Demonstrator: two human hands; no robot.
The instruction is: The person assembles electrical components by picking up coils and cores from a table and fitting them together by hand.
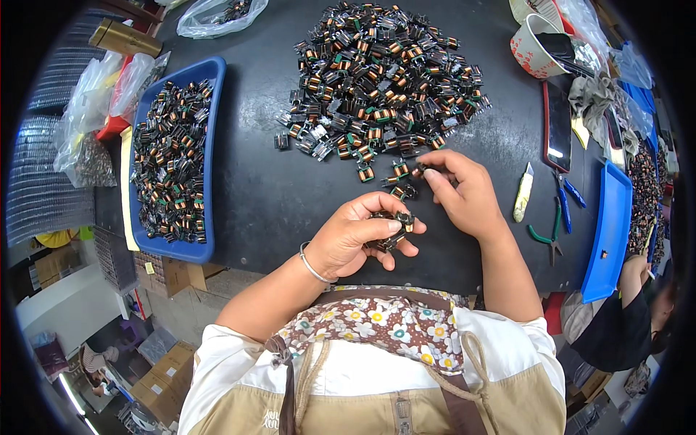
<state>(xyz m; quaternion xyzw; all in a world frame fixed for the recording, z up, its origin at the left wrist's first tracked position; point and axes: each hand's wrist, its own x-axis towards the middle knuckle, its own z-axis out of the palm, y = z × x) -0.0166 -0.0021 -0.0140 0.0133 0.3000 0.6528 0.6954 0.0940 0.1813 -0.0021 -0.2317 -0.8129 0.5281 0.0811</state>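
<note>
In front of me on the black table point(261, 210), my left hand point(341, 235) is curled around several small copper-wound coils point(394, 223) with black cores. The thumb lies over them, and part of the bunch is hidden by the fingers. Just right of it, my right hand point(467, 192) pinches one coil point(419, 170) between thumb and forefinger. A few loose coils point(365, 175) lie on the table close to both hands. Beyond them spreads a large heap of the same coils point(391, 80), some showing green parts.
At the left stands a blue tray point(215, 145) filled with coils. To the right lie a yellow-handled cutter point(523, 192), green-handled pliers point(554, 232), blue-handled pliers point(564, 203), a phone point(556, 127) and another blue tray point(607, 225). A co-worker's arm point(632, 279) shows at far right.
</note>
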